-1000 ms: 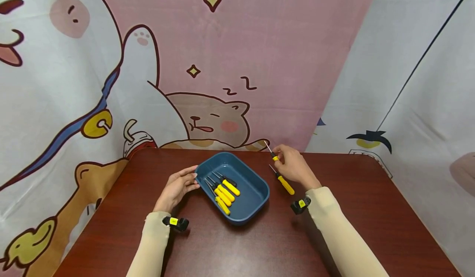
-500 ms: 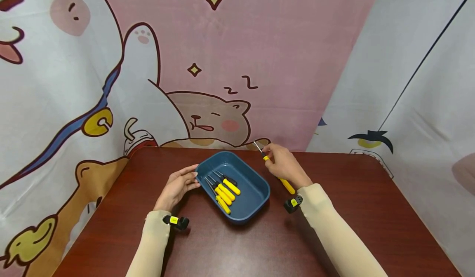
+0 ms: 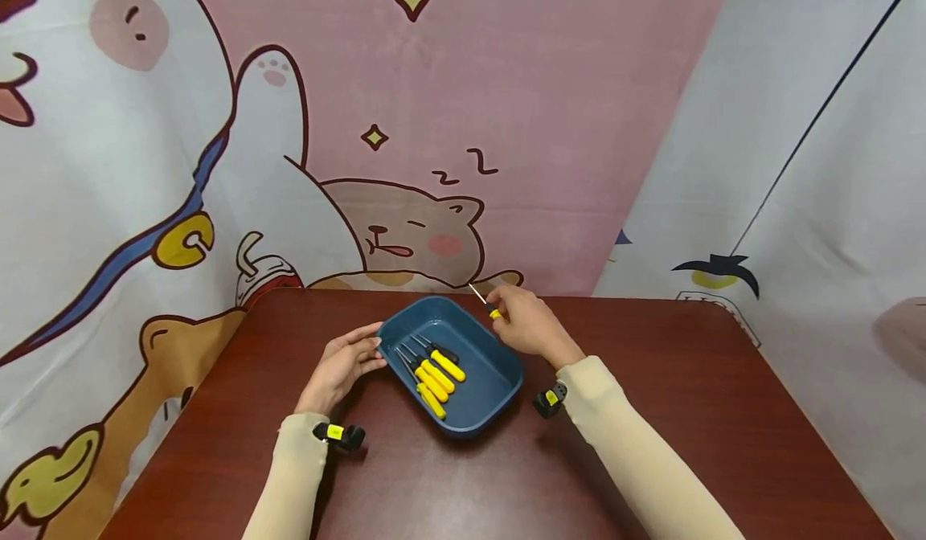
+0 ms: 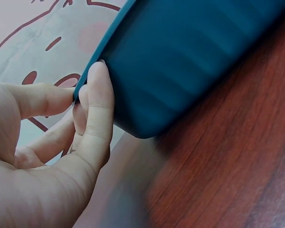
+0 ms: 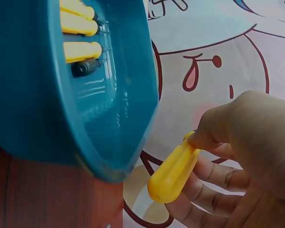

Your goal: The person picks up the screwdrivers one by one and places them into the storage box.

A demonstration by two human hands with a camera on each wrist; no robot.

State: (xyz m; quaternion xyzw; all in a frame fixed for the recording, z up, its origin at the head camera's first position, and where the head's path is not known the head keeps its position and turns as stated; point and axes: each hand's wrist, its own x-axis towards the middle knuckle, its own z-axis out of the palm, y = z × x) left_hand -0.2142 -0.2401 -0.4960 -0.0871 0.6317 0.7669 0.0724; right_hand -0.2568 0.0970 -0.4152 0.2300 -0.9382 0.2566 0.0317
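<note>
One deep blue plastic tray (image 3: 499, 379) with rounded corners sits on the dark red-brown wooden table (image 3: 687, 411), and one person's two hands work at it. Inside the tray lie four small screwdrivers with yellow handles (image 3: 436, 378), side by side and slanted, their dark collars and thin metal shafts pointing toward the tray's far left corner. A fifth yellow-handled screwdriver (image 3: 493, 312) is in the right hand (image 3: 526, 325), so five screwdrivers show in all.

The held screwdriver has a stubby, smooth yellow plastic handle that swells toward a rounded butt, a short dark collar, and a slim silver shaft that points up and to the left. It is raised above the tray's far right rim, touching neither tray nor table. In the right wrist view the thumb and curled fingers (image 5: 213, 173) pinch the handle (image 5: 173, 173) near its upper part, leaving the butt end free, just beside the tray's rim (image 5: 149, 71).

The left hand (image 3: 340, 367) rests on the table against the tray's near left corner; in the left wrist view its thumb and straight fingers (image 4: 99, 102) press on the tray's outer wall (image 4: 180, 61) and rim, not closed around it.

Behind the table hangs a cartoon-printed cloth backdrop (image 3: 405, 122).
</note>
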